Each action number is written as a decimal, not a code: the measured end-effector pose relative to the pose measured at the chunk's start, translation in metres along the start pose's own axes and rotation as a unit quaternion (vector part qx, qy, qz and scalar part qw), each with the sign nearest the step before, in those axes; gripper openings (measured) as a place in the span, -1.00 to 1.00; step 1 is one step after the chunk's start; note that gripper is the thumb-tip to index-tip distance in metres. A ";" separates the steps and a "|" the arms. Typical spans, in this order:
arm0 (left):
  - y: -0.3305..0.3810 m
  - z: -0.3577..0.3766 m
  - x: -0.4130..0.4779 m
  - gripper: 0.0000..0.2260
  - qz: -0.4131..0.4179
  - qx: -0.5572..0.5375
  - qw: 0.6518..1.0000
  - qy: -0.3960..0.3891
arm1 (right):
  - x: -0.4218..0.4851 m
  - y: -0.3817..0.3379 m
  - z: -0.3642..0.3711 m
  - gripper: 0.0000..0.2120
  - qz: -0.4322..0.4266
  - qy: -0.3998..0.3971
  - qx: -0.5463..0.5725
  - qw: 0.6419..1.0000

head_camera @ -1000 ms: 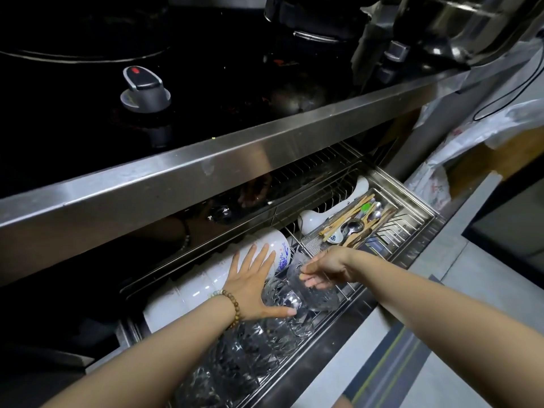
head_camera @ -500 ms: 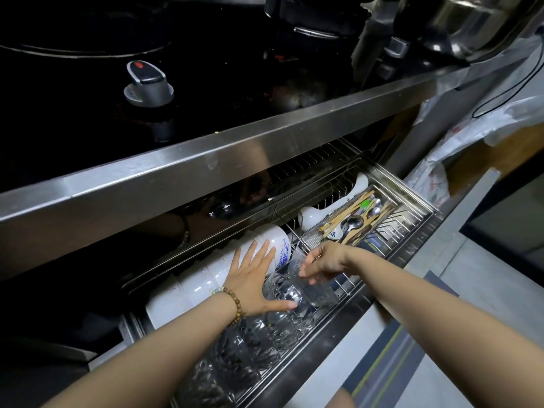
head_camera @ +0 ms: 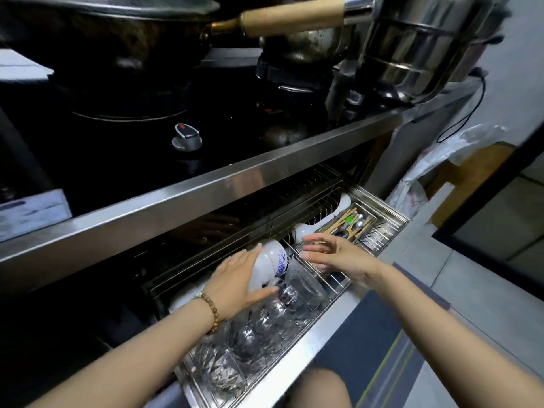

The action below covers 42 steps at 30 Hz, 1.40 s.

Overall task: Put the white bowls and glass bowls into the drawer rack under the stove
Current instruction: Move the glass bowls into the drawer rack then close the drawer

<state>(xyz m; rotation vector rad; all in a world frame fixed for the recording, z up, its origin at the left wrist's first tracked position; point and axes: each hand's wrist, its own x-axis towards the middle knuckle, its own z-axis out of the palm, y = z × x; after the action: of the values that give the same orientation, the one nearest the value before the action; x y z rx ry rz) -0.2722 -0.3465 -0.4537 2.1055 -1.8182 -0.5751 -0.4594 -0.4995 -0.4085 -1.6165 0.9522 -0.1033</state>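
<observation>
As we look down past the front edge of the black glass stove top (head_camera: 123, 148), we see a stainless-steel wire drawer rack (head_camera: 382, 240) pulled out beneath it. Two rows of bowls stand on edge inside. A row of white ceramic bowls (head_camera: 269, 262) fills the back, and the end bowl carries a blue painted pattern. A row of clear glass bowls (head_camera: 265, 319) fills the front, just beside the drawer's front panel. The left hand (head_camera: 235, 279), with a brown beaded bracelet (head_camera: 213, 313) on its wrist, lies flat against the white bowls, fingers straight and close together. Its thumb is spread out and touches the top of a glass bowl. The right hand (head_camera: 335, 254) hovers just above the rack, to the right of the last glass bowl. Its fingers are loosely spread and it holds nothing. Behind that hand, at the right end of the rack, a mesh tray of wooden chopsticks and metal spoons (head_camera: 350, 226) sits beside a white ceramic ladle (head_camera: 312, 228). On the stove top we see a silver knob with a red mark (head_camera: 187, 136), a dark wok with a wooden handle (head_camera: 291, 14) and a tall stainless-steel pot (head_camera: 412, 48). A white plastic bag (head_camera: 429, 169) lies on the floor to the right.
</observation>
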 end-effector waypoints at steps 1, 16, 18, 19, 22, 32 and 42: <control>0.003 -0.011 -0.010 -0.16 0.015 0.008 1.000 0.017 | -0.012 -0.003 0.008 -0.34 -0.025 0.008 -0.004 1.000; 0.024 -0.125 -0.130 -0.33 0.139 0.296 0.924 0.201 | -0.119 0.025 0.142 -0.36 -0.152 0.276 -0.113 0.942; 0.018 -0.137 -0.138 -0.31 0.111 0.308 0.921 0.212 | -0.124 0.032 0.157 -0.26 -0.135 0.290 -0.075 0.945; 0.015 -0.142 -0.141 -0.30 0.093 0.315 0.919 0.216 | -0.125 0.035 0.164 -0.19 -0.128 0.292 -0.052 0.946; 0.004 -0.157 -0.146 -0.26 0.042 0.324 0.919 0.223 | -0.123 0.038 0.183 -0.03 -0.120 0.314 -0.027 0.942; -0.012 -0.167 -0.147 -0.24 0.010 0.340 0.917 0.210 | -0.113 0.034 0.198 0.02 -0.110 0.344 0.036 0.932; -0.016 -0.163 -0.146 -0.24 0.010 0.350 0.908 0.228 | -0.086 0.015 0.202 -0.01 -0.113 0.307 0.049 0.944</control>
<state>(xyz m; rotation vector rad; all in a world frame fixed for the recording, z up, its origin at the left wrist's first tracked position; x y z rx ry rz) -0.1967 -0.2056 -0.3032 2.3405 -1.9104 0.6448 -0.4141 -0.2879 -0.4459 -1.6225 1.1973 -0.8422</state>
